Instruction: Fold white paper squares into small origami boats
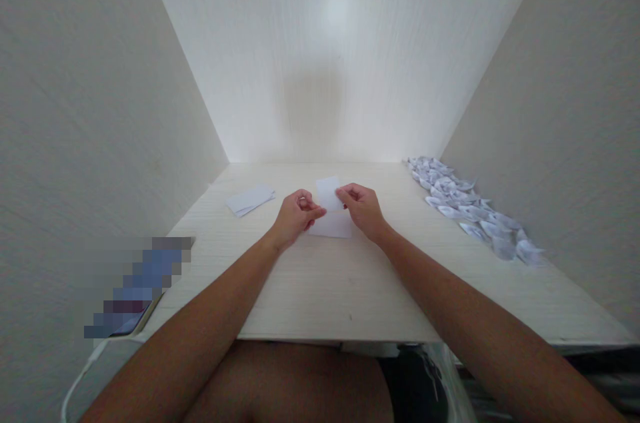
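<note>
Between my hands, near the middle of the table, is a small white sheet of paper (327, 192). My right hand (364, 208) pinches its right edge between thumb and fingers. My left hand (299, 215) has its thumb and fingers pressed together at the lower left of that sheet. Just below, another white piece of paper (331, 226) lies flat on the table; whether the two are one folded sheet I cannot tell. To the left of my left hand rests a small stack of white paper sheets (250, 200), slightly fanned.
Several folded white paper pieces (463, 203) lie in rows along the right side of the table (320, 296). At the left edge is a blurred-out device (145, 283) with a white cable (83, 373). Walls enclose the table at the back and both sides.
</note>
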`<state>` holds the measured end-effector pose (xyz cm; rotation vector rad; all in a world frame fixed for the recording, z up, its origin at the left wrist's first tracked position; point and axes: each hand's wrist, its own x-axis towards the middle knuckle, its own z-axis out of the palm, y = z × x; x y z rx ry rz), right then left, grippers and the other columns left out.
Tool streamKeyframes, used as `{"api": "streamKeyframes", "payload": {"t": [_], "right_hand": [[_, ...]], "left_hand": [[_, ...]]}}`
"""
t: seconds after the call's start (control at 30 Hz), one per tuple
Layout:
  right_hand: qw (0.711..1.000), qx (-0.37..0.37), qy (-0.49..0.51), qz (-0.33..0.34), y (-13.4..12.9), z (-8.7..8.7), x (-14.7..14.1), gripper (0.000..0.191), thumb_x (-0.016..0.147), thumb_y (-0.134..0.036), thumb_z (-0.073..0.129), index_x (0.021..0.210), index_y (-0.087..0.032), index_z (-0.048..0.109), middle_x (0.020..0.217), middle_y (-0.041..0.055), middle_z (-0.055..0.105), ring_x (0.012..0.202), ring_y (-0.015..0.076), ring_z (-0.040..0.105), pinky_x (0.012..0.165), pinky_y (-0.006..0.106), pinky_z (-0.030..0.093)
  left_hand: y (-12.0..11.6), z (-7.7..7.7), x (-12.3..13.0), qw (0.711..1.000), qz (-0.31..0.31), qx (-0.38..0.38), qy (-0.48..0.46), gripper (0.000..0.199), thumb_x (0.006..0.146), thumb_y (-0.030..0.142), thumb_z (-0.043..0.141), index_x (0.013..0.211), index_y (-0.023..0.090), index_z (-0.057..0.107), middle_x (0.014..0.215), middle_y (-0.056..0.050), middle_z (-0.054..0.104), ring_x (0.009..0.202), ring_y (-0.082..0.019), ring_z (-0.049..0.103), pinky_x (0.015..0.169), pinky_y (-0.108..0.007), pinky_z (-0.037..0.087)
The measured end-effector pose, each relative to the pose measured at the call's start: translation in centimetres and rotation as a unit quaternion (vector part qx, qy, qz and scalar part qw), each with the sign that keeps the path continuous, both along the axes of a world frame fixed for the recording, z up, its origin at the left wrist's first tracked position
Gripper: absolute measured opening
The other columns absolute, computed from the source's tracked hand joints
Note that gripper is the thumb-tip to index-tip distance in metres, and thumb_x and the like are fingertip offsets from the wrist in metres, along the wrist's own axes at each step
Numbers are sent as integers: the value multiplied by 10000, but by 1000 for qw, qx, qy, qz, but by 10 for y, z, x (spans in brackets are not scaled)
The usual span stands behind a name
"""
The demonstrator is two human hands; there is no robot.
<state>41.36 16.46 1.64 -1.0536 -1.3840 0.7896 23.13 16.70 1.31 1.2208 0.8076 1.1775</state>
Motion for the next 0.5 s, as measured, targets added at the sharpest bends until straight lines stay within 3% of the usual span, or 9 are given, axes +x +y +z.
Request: {"api": "streamKeyframes", "payload": {"t": [0.2,0.33,0.5], "right_hand": [[1000,-13,6,7,1,0,3,343,790,-528,711,733,-191,677,655,-8,609,623,136,518,619,292,458],[1000,-26,14,8,1,0,4,366,784,-553,731,737,-194,680,667,-6,621,636,137,530,628,292,471],[999,-41,15,14,2,-2,4,416,770,-600,756,760,-190,691,696,3,647,657,141,566,641,291,489]], "left_hand": [[3,-6,-1,1000,-1,7,-3,557,505,355,983,641,197,466,635,16,672,429,-66,505,337,-166,316],[2,-8,-2,1000,8,1,2,505,517,346,980,679,187,529,718,-17,713,500,-92,571,339,-164,347],[3,-8,-1,1000,24,0,-10,539,524,332,964,698,215,468,594,39,653,399,-68,478,331,-163,280]]}}
